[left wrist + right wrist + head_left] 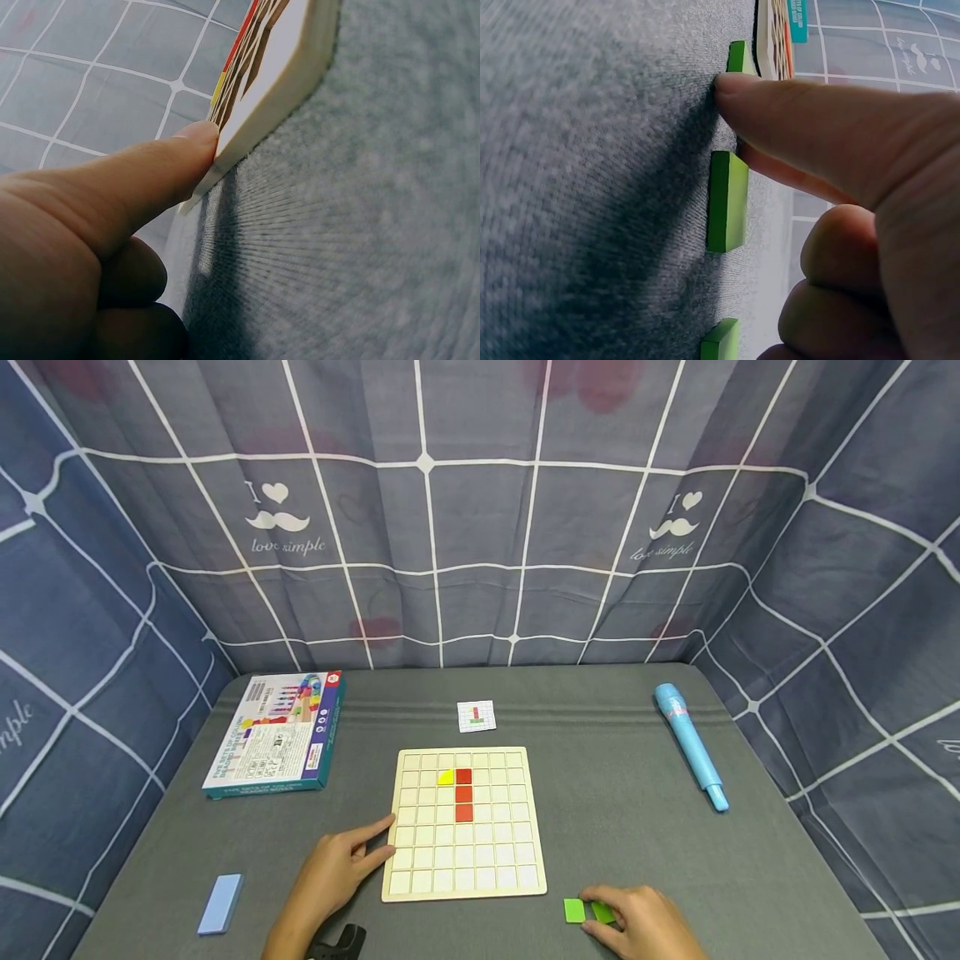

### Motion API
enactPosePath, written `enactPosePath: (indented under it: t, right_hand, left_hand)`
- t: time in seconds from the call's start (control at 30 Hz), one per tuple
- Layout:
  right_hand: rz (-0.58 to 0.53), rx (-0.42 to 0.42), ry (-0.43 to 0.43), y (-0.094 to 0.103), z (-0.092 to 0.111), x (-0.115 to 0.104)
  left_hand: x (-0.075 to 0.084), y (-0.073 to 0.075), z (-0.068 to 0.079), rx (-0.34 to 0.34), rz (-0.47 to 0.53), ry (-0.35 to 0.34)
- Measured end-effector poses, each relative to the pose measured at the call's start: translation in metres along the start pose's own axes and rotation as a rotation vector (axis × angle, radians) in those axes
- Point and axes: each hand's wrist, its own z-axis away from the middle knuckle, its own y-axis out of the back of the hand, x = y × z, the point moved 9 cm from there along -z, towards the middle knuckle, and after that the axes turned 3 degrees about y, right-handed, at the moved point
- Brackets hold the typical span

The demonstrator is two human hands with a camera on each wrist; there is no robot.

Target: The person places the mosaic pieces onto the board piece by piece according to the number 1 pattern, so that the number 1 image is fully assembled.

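Observation:
A pale wooden grid board (464,864) lies in the middle of the table, bearing three red squares (464,794) in a column and a yellow piece (446,777) beside the top one. My left hand (333,868) touches the board's left edge with index fingertip and thumb; in the left wrist view the thumb (172,161) presses at the rim. At the front right, my right hand (637,920) pinches the right end of a green square tile (573,911) between thumb and index finger. Another green tile (727,201) lies under that hand, and a third (721,341) shows nearer the wrist.
Behind the board lies a small pattern card (476,716). A printed game box (273,735) lies at the back left, a light blue block (221,904) at the front left. On the right is a blue marker-like stick (691,747). Grey patterned curtains (480,527) enclose the table.

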Motion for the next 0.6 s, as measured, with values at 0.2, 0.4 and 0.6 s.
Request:
enactPosePath:
  t: [0.2,0.4,0.6]
  right_hand:
    - [-0.004,0.003,0.006,0.0003,0.0001,-0.0009]
    - [-0.004,0.005,0.013,0.0010,-0.0007,-0.0017]
    - [0.041,0.018,-0.001,0.0023,-0.0037,-0.0029]
  left_hand:
    - [0.0007,0.0005,0.0007,-0.002,0.000,-0.005]
    - [0.0049,0.0022,0.0017,0.008,0.003,-0.029]
    - [0.0039,0.0017,0.0010,0.013,-0.006,-0.030]
